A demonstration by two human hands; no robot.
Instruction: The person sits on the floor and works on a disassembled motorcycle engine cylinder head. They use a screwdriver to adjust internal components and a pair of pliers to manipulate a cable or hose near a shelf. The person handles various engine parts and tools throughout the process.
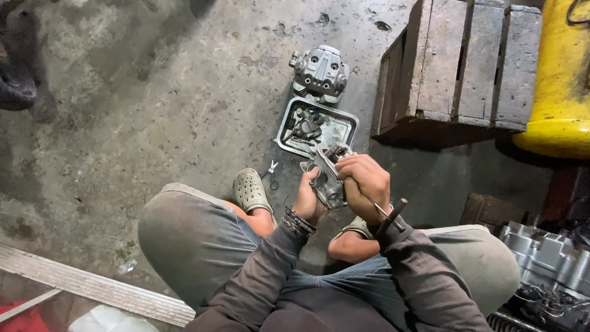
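My left grip (pixel 309 198) clamps the metal engine part (pixel 327 175) above my knees; my right grip (pixel 364 184) holds it and a rod tool (pixel 390 216). The tray (pixel 344 118) edge lies at twelve o'clock, open floor (pixel 153 104) at ten.

I am counting, frame centre: one grey engine part (pixel 327 178). Above it I am seeing one metal tray (pixel 350 123) and one cylinder head cover (pixel 319 72). Upper right: one wooden crate (pixel 455 67), one yellow tank (pixel 562 80). Centre-left: one small pliers (pixel 272 169).
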